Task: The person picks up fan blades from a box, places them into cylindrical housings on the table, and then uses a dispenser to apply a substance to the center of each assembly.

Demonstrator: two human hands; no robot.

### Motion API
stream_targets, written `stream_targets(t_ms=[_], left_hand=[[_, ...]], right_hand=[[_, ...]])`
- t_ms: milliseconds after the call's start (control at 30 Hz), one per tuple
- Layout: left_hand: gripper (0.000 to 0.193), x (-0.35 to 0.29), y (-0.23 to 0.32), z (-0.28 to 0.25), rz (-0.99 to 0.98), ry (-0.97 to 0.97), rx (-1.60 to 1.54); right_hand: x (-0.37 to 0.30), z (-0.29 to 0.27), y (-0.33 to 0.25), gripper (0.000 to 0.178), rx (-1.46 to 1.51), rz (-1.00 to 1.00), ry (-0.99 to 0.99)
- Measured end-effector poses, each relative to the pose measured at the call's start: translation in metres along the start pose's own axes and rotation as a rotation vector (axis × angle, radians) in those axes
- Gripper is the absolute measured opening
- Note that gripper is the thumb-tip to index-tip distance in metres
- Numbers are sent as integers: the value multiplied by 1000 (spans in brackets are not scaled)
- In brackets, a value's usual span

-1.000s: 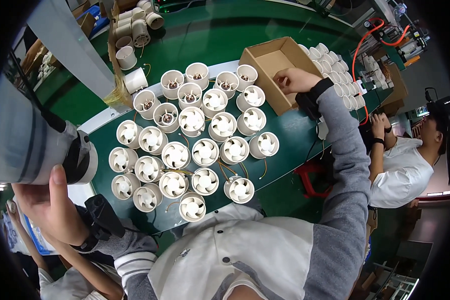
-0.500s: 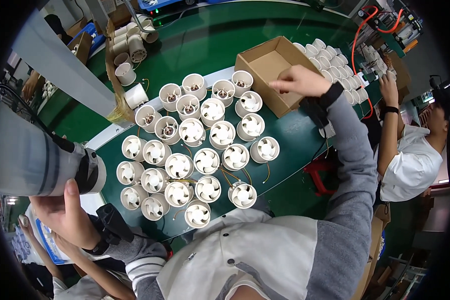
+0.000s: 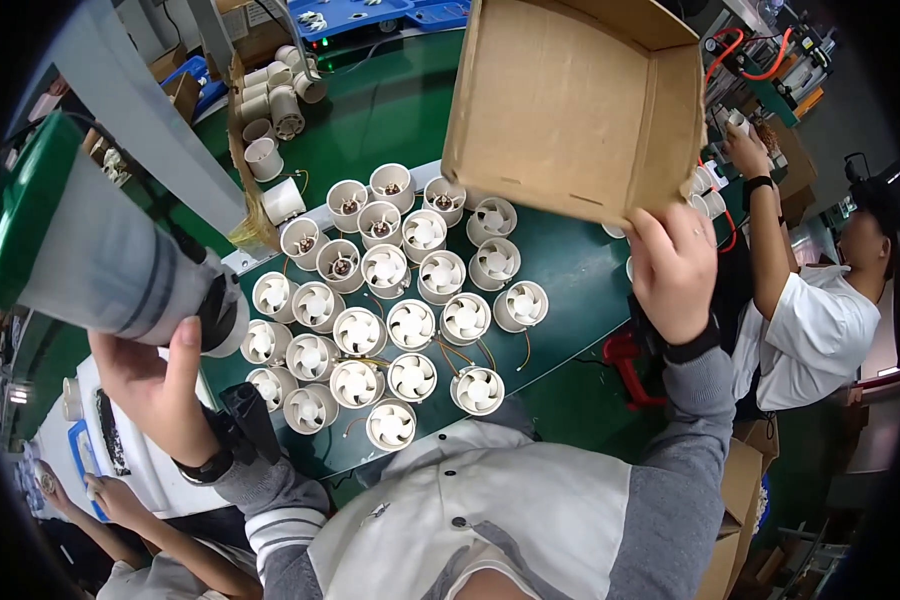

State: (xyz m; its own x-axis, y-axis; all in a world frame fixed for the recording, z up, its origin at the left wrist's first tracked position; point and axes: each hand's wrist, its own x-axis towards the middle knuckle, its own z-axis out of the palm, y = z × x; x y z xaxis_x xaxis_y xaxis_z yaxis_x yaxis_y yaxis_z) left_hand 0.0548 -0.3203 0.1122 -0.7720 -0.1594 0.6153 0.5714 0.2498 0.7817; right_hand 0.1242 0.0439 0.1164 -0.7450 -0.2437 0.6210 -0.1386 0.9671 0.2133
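Observation:
My left hand [image 3: 160, 385] is wrapped round a large translucent plastic canister [image 3: 110, 245] with a green end, a dark band and a black fitting at its narrower end. The canister is tilted. On the right, my right hand [image 3: 673, 270] pinches the near edge of a shallow cardboard box [image 3: 560, 105], which is raised and tipped so its bare inside shows. Between my hands stand several white cylindrical fan housings [image 3: 411, 322] with white blades and thin wires. Farther back, several housings [image 3: 380, 222] show copper-coloured motor parts instead of blades.
The green table [image 3: 370, 130] bears more white cylinders [image 3: 286, 110] at the back left, beside a grey post [image 3: 135, 110]. Blue trays [image 3: 350, 14] lie at the far edge. A co-worker [image 3: 810, 320] sits at the right, another person's hands [image 3: 120, 497] show lower left. A red stool [image 3: 630, 372] stands below.
My right hand has taken hold of the cardboard box and lifted and tilted it toward me off the table. The canister in my left hand has shifted slightly right and its green end now shows.

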Motion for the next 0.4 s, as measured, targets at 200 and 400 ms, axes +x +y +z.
stream_targets(t_ms=[200, 400], left_hand=[[67, 4, 2, 22, 114, -33, 90], [72, -39, 44, -27, 264, 64, -129]], right_hand=[[-56, -111, -6, 26, 334, 11, -56], [-69, -137, -7, 28, 704, -285, -371]])
